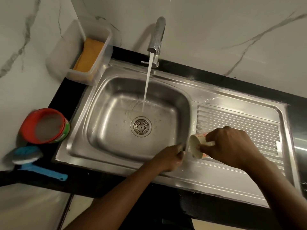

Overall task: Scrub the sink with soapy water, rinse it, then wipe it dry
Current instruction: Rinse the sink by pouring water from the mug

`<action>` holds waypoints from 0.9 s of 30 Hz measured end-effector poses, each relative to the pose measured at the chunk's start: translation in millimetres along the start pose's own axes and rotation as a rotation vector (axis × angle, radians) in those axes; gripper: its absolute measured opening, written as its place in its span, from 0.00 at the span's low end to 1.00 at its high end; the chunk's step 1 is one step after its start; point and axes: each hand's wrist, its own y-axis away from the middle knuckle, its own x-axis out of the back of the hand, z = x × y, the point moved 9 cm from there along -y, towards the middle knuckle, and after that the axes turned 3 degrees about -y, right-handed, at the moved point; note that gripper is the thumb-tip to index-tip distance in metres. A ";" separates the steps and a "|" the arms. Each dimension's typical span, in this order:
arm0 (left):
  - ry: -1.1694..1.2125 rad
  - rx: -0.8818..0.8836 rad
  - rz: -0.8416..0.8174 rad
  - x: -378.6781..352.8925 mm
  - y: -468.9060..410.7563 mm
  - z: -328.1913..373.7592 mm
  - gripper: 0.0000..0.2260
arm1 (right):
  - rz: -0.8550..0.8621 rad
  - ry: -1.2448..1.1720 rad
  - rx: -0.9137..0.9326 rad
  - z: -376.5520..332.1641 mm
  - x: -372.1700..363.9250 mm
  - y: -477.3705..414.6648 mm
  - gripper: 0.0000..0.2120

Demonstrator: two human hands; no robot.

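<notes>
The steel sink (99, 113) has a round drain (141, 126) in its basin, and water runs into it from the tap (157, 39). My right hand (230, 146) grips a small patterned paper cup (196, 147), tipped on its side with its mouth toward the basin, over the sink's front right rim. My left hand (169, 157) rests on that rim just left of the cup, fingers curled against the wet steel; whether it holds anything is hidden.
A ribbed draining board (240, 130) lies right of the basin. A clear box with an orange sponge (90, 57) stands at the back left. A red-rimmed tub (46, 126) and a blue-handled brush (33, 161) sit on the black counter at left.
</notes>
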 end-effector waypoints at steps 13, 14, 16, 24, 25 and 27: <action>-0.362 0.128 -0.109 37.3 64.3 -56.9 0.13 | -0.040 -0.877 -0.107 6.0 -3.8 -20.3 0.21; -0.372 0.151 -0.101 47.9 72.3 -66.5 0.13 | -0.018 -0.832 -0.096 -2.2 -4.4 -28.7 0.17; -0.349 0.191 -0.085 65.8 86.4 -85.5 0.12 | 0.021 -0.654 -0.053 -28.3 -8.3 -45.7 0.13; -0.545 0.365 0.128 147.5 140.4 -148.1 0.14 | 0.063 -0.396 0.233 -208.5 -22.3 -86.6 0.18; -0.596 0.363 0.144 154.4 145.9 -147.7 0.13 | 0.027 -0.388 0.281 -223.3 -24.4 -86.1 0.18; -0.674 0.354 0.168 161.8 154.9 -145.5 0.13 | -0.048 -0.346 0.359 -237.1 -31.2 -83.8 0.17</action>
